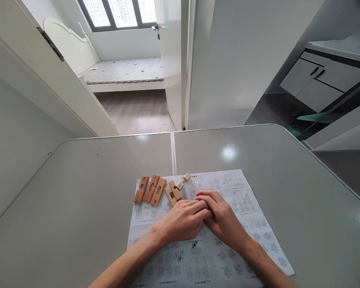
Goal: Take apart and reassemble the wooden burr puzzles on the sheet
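My left hand (pixel 188 218) and my right hand (pixel 220 211) meet over a printed instruction sheet (pixel 267 250). Their fingers are curled and overlap, so whatever lies between them, if anything, is hidden. Just beyond my left hand are two light wooden puzzle pieces (pixel 173 192) lying together, with a smaller notched piece (pixel 180 185) and a small wooden block (pixel 187 177) to their right. Farther left, three reddish-brown slotted puzzle pieces (pixel 152 189) marked with numbers lie side by side on the sheet's upper left corner.
The sheet rests on a grey table (pixel 78 208) with a seam (pixel 173 154) across its far half. Beyond its far edge stand an open door (pixel 171 60) and a bed (pixel 126 70). A cabinet (pixel 324 76) is at the right.
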`<action>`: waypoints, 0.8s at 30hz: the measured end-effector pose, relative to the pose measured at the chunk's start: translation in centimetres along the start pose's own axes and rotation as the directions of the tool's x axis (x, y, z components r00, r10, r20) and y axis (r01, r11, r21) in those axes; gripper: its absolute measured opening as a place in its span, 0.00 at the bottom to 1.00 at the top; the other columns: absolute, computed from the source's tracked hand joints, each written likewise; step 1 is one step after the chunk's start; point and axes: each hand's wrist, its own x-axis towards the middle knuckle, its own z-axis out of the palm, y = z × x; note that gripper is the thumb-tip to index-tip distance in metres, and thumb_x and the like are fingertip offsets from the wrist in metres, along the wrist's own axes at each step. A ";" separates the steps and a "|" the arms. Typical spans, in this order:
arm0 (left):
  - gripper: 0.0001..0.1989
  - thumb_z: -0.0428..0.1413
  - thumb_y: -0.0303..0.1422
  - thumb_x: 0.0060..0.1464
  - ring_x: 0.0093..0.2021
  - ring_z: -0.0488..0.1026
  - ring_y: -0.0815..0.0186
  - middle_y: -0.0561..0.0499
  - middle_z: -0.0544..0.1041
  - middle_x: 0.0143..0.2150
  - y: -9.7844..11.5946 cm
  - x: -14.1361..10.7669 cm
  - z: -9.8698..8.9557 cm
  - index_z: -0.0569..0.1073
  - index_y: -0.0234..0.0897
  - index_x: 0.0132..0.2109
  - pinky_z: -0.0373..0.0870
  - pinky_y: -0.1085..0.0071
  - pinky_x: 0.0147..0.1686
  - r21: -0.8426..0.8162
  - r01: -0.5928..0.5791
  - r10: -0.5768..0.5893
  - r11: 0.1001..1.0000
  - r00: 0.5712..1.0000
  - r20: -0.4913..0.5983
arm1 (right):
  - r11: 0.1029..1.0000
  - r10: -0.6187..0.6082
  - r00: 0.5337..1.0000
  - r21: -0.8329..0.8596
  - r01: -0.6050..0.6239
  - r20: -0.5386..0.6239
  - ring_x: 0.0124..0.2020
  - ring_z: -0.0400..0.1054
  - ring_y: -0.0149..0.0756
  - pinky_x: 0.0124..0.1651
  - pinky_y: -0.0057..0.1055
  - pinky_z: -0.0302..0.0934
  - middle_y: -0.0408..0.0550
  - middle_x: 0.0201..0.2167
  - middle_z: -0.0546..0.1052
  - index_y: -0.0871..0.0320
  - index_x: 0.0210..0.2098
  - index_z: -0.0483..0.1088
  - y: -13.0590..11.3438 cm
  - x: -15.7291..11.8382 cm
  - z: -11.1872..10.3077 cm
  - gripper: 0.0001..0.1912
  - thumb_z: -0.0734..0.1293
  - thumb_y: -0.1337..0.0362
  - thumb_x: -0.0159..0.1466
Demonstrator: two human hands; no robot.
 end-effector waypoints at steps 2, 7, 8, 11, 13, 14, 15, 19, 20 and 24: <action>0.11 0.49 0.20 0.61 0.37 0.79 0.64 0.50 0.80 0.39 0.0 0.0 0.0 0.72 0.38 0.43 0.74 0.69 0.36 0.001 0.001 -0.001 1.000 1.000 0.001 | 1.000 -0.002 1.000 -0.004 0.002 -0.002 0.60 0.71 0.50 0.61 0.51 0.72 0.53 0.59 0.75 0.49 0.61 0.69 0.0 0.0 0.0 0.25 0.63 0.77 0.68; 0.11 0.49 0.20 0.61 0.39 0.79 0.64 0.50 0.79 0.40 0.1 -0.1 0.0 0.72 0.38 0.44 0.75 0.68 0.39 -0.005 0.014 -0.014 1.000 1.000 0.018 | 1.000 -0.013 1.000 -0.018 0.012 -0.014 0.59 0.72 0.49 0.61 0.49 0.73 0.53 0.58 0.76 0.50 0.60 0.70 0.1 0.0 0.0 0.25 0.64 0.76 0.67; 0.11 0.49 0.20 0.62 0.39 0.79 0.64 0.50 0.79 0.40 0.1 -0.1 0.0 0.72 0.38 0.44 0.75 0.68 0.39 -0.005 0.016 -0.016 1.000 1.000 0.023 | 1.000 -0.013 1.000 -0.019 0.012 -0.015 0.59 0.72 0.49 0.61 0.49 0.73 0.53 0.58 0.76 0.50 0.60 0.70 0.2 0.0 0.0 0.25 0.64 0.76 0.67; 0.10 0.49 0.20 0.62 0.38 0.79 0.65 0.50 0.79 0.39 0.0 -0.1 0.0 0.72 0.38 0.43 0.74 0.69 0.38 -0.003 0.011 -0.011 1.000 1.000 0.023 | 1.000 -0.010 1.000 -0.017 0.010 -0.015 0.59 0.72 0.50 0.60 0.50 0.74 0.53 0.58 0.76 0.50 0.60 0.70 0.2 0.0 0.1 0.25 0.64 0.76 0.67; 0.10 0.49 0.21 0.62 0.37 0.78 0.65 0.51 0.79 0.39 0.0 -0.1 0.0 0.72 0.38 0.43 0.73 0.69 0.37 -0.004 0.008 -0.008 1.000 1.000 0.015 | 1.000 -0.008 1.000 -0.013 0.008 -0.015 0.59 0.72 0.50 0.60 0.51 0.74 0.54 0.58 0.75 0.50 0.60 0.70 0.2 0.0 0.1 0.24 0.64 0.76 0.68; 0.10 0.49 0.21 0.62 0.37 0.78 0.65 0.51 0.79 0.39 0.0 -0.1 0.1 0.72 0.38 0.43 0.73 0.69 0.37 -0.004 0.008 -0.007 1.000 1.000 0.012 | 1.000 -0.007 1.000 -0.010 0.007 -0.014 0.59 0.71 0.50 0.60 0.52 0.73 0.54 0.58 0.75 0.50 0.60 0.70 0.2 0.0 0.1 0.24 0.64 0.76 0.68; 0.10 0.49 0.21 0.62 0.37 0.78 0.65 0.51 0.79 0.39 0.0 -0.1 0.1 0.72 0.38 0.43 0.73 0.69 0.37 -0.004 0.008 -0.008 1.000 1.000 0.010 | 1.000 -0.005 1.000 -0.008 0.005 -0.014 0.59 0.71 0.50 0.60 0.52 0.73 0.54 0.58 0.75 0.50 0.60 0.70 0.2 0.0 0.1 0.24 0.63 0.76 0.68; 0.10 0.49 0.21 0.62 0.37 0.78 0.64 0.51 0.79 0.39 0.0 -0.1 0.2 0.72 0.38 0.43 0.73 0.69 0.37 -0.002 0.014 -0.014 1.000 1.000 0.012 | 1.000 -0.009 1.000 -0.013 0.009 -0.022 0.59 0.71 0.50 0.61 0.51 0.73 0.53 0.58 0.75 0.49 0.60 0.70 0.1 0.0 0.1 0.25 0.64 0.77 0.67; 0.10 0.49 0.21 0.62 0.37 0.78 0.64 0.51 0.79 0.39 0.0 -0.1 0.2 0.72 0.38 0.43 0.73 0.69 0.37 -0.001 0.015 -0.015 1.000 1.000 0.013 | 1.000 -0.011 1.000 -0.015 0.011 -0.022 0.59 0.71 0.50 0.60 0.51 0.73 0.53 0.58 0.76 0.49 0.60 0.70 0.2 0.0 0.1 0.25 0.64 0.77 0.67; 0.09 0.49 0.21 0.63 0.37 0.78 0.65 0.51 0.79 0.39 -0.1 -0.2 0.2 0.72 0.38 0.42 0.73 0.69 0.37 0.001 0.009 -0.009 1.000 1.000 0.013 | 1.000 -0.006 1.000 -0.010 0.006 -0.011 0.59 0.71 0.50 0.61 0.50 0.72 0.54 0.58 0.75 0.50 0.60 0.70 0.2 0.0 0.1 0.25 0.64 0.76 0.67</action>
